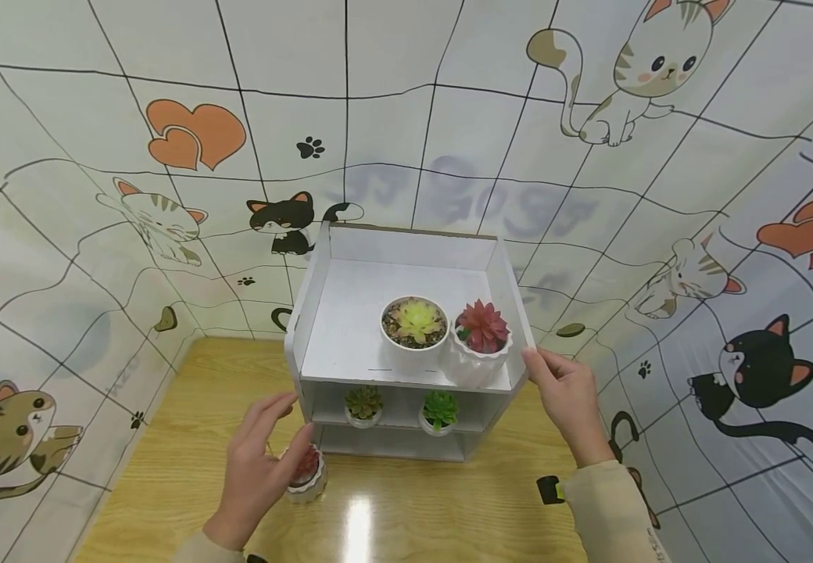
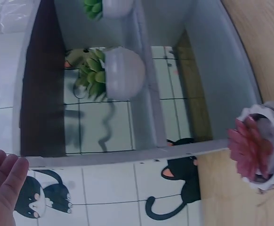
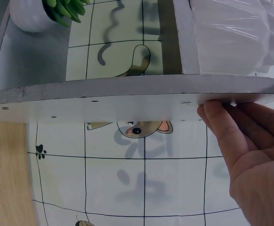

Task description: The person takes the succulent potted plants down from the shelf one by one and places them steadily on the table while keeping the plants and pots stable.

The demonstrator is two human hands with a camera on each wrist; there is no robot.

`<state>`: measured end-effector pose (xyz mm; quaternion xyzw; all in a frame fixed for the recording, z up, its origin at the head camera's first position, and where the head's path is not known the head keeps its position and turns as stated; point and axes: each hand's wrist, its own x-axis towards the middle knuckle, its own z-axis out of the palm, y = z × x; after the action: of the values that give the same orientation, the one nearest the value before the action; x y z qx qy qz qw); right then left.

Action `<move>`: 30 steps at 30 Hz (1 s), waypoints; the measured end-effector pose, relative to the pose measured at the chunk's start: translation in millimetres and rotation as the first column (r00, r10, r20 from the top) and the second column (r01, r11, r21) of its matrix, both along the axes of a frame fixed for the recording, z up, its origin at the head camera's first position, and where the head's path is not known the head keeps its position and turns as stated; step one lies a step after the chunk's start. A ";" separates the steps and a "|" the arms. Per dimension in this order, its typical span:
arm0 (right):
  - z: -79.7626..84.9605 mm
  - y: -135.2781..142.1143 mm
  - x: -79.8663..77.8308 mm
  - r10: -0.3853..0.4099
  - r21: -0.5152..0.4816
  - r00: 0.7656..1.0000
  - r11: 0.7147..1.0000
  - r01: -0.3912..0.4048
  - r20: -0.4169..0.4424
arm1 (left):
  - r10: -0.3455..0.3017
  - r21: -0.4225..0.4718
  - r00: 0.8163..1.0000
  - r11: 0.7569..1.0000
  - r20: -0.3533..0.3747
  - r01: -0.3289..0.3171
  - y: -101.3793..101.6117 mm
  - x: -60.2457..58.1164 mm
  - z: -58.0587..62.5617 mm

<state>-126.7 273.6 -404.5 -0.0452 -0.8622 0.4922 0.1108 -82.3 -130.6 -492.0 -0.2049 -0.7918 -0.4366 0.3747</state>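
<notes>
A small white shelf unit (image 1: 350, 305) stands at the back of the wooden table. My right hand (image 1: 567, 391) pinches the edge of its right side panel; in the right wrist view the fingers (image 3: 226, 129) lie along the panel's outer face. My left hand (image 1: 259, 461) is beside the left side panel, fingers apart and nothing held; whether the fingertips touch the panel I cannot tell. On the top board sit a yellow-green succulent (image 1: 415, 322) and a red succulent (image 1: 482, 328) in white pots. Two green succulents (image 1: 364, 403) (image 1: 440, 410) occupy the middle level.
Another red succulent in a ruffled white pot (image 1: 308, 478) stands on the wooden table (image 1: 406, 516), partly behind my left hand. Cat-print sheeting (image 1: 392, 133) surrounds the table at the back and sides. The shelf's bottom level (image 1: 392, 444) lies just above the tabletop.
</notes>
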 end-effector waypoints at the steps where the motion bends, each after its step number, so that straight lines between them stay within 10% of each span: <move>1: 0.1 -0.1 -0.2 -0.003 0.001 1.000 1.000 0.003 -0.001 | -0.004 0.002 1.000 1.000 -0.010 0.004 1.7 -0.8 2.1; 30: 0.5 -0.2 -0.9 -0.015 0.016 1.000 1.000 0.015 0.006 | -0.094 0.011 0.991 0.995 -0.099 0.096 34.2 -17.8 39.5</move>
<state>-127.6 273.4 -403.9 -0.0523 -0.8662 0.4841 0.1120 -100.1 -96.4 -452.5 -0.2608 -0.7583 -0.4494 0.3937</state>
